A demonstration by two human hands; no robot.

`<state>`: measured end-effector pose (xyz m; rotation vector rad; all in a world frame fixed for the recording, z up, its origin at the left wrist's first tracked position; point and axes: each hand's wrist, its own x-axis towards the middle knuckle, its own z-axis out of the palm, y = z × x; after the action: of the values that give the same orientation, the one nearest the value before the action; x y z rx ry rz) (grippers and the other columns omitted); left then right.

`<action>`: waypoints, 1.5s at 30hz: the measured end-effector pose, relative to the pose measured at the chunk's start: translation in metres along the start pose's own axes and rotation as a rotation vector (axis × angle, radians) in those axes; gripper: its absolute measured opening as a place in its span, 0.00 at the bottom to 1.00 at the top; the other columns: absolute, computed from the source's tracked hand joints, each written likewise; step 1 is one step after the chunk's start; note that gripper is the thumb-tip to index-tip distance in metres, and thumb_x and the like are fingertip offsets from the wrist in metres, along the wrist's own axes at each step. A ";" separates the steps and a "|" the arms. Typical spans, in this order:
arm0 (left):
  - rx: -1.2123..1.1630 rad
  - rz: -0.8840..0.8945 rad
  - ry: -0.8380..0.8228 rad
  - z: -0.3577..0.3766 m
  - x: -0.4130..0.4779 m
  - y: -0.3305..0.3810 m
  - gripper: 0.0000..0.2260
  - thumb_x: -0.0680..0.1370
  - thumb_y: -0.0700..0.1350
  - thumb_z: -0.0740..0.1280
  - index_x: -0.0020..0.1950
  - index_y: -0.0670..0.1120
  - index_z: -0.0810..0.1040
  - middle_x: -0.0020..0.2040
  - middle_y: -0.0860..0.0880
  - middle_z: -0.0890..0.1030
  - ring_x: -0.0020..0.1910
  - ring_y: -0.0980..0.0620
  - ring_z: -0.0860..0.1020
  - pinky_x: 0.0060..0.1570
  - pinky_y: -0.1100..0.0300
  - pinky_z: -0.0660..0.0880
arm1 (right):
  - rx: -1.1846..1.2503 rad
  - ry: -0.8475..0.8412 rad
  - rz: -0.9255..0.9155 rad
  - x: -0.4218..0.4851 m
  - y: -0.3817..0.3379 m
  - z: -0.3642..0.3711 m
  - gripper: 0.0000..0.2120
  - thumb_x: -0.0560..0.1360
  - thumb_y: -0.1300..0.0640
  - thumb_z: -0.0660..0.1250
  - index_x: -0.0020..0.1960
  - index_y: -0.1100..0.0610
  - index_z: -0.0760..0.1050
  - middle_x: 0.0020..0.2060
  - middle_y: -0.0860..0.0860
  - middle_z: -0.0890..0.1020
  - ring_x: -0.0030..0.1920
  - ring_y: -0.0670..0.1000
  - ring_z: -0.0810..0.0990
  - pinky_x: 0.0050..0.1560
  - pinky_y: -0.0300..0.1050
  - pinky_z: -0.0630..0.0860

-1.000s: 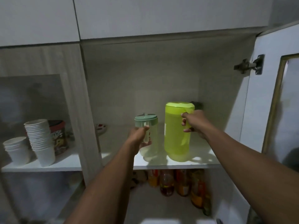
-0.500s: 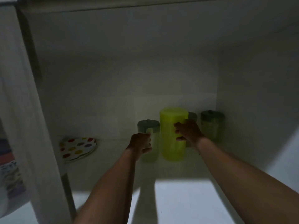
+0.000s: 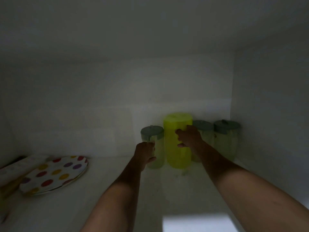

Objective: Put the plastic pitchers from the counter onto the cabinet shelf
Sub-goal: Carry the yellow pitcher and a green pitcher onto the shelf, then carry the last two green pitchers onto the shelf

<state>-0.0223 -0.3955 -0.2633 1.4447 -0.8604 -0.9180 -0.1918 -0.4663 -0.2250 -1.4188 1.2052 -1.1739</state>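
I look deep into a dim cabinet. A tall yellow-green pitcher stands upright near the back of the white shelf; my right hand grips its right side. To its left stands a smaller clear pitcher with a grey-green lid, and my left hand is wrapped around its handle side. Two more clear pitchers with grey-green lids stand behind and to the right, against the back corner.
A white plate with coloured dots lies at the shelf's left, beside a pale flat object. The cabinet's right wall stands close to the rightmost pitcher. A bright patch marks the shelf's front.
Both hands have pushed the two pitchers from the shelf's front edge toward the back. The view has moved inside the cabinet, and the two rear pitchers have come into sight.
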 end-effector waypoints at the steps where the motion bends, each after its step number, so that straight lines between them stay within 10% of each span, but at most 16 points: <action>1: 0.010 0.003 -0.004 0.000 0.002 0.000 0.19 0.82 0.45 0.65 0.71 0.37 0.73 0.60 0.40 0.78 0.56 0.42 0.79 0.57 0.43 0.80 | -0.007 0.003 0.005 0.000 -0.001 -0.001 0.41 0.77 0.51 0.69 0.81 0.58 0.51 0.75 0.60 0.69 0.34 0.52 0.81 0.50 0.60 0.83; 7: 0.113 -0.058 0.111 0.003 -0.002 0.004 0.14 0.79 0.53 0.69 0.56 0.43 0.76 0.53 0.43 0.78 0.56 0.42 0.79 0.53 0.44 0.83 | -0.169 0.003 -0.002 -0.023 -0.007 -0.009 0.38 0.78 0.49 0.69 0.81 0.58 0.54 0.72 0.58 0.70 0.50 0.57 0.79 0.41 0.50 0.83; 15: 0.238 0.011 0.118 -0.011 -0.079 0.017 0.30 0.77 0.57 0.69 0.74 0.45 0.67 0.68 0.44 0.75 0.62 0.43 0.76 0.51 0.50 0.79 | -0.294 0.022 -0.036 -0.089 -0.017 -0.042 0.25 0.76 0.49 0.69 0.69 0.58 0.69 0.61 0.55 0.75 0.53 0.56 0.76 0.51 0.55 0.82; 21: 0.289 0.051 0.106 -0.022 -0.179 0.023 0.29 0.79 0.55 0.67 0.76 0.46 0.65 0.71 0.42 0.73 0.65 0.41 0.75 0.55 0.48 0.79 | -0.313 -0.047 -0.069 -0.175 -0.035 -0.062 0.12 0.73 0.47 0.70 0.50 0.51 0.70 0.52 0.55 0.78 0.52 0.59 0.81 0.33 0.45 0.77; 29: 0.335 0.005 0.126 -0.061 -0.328 0.004 0.24 0.78 0.54 0.69 0.71 0.46 0.70 0.63 0.43 0.77 0.59 0.42 0.77 0.49 0.50 0.79 | -0.217 -0.313 -0.070 -0.320 -0.035 -0.061 0.08 0.77 0.53 0.68 0.51 0.53 0.71 0.49 0.54 0.80 0.49 0.55 0.82 0.51 0.55 0.80; 36: 0.358 -0.045 0.221 -0.167 -0.442 -0.004 0.16 0.79 0.52 0.69 0.63 0.45 0.77 0.57 0.42 0.81 0.46 0.45 0.79 0.48 0.49 0.78 | -0.222 -0.576 -0.118 -0.432 -0.062 0.006 0.05 0.79 0.55 0.66 0.51 0.56 0.73 0.48 0.57 0.81 0.46 0.54 0.81 0.54 0.57 0.79; 45: 0.355 -0.147 0.490 -0.391 -0.641 -0.037 0.12 0.80 0.51 0.68 0.58 0.45 0.75 0.57 0.43 0.80 0.50 0.44 0.79 0.45 0.51 0.76 | -0.220 -0.886 -0.158 -0.626 -0.087 0.193 0.03 0.76 0.57 0.67 0.44 0.53 0.73 0.39 0.54 0.79 0.35 0.52 0.78 0.33 0.43 0.71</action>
<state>0.0607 0.3511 -0.2492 1.9555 -0.5681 -0.4880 -0.0341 0.1759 -0.2309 -1.9273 0.5991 -0.3901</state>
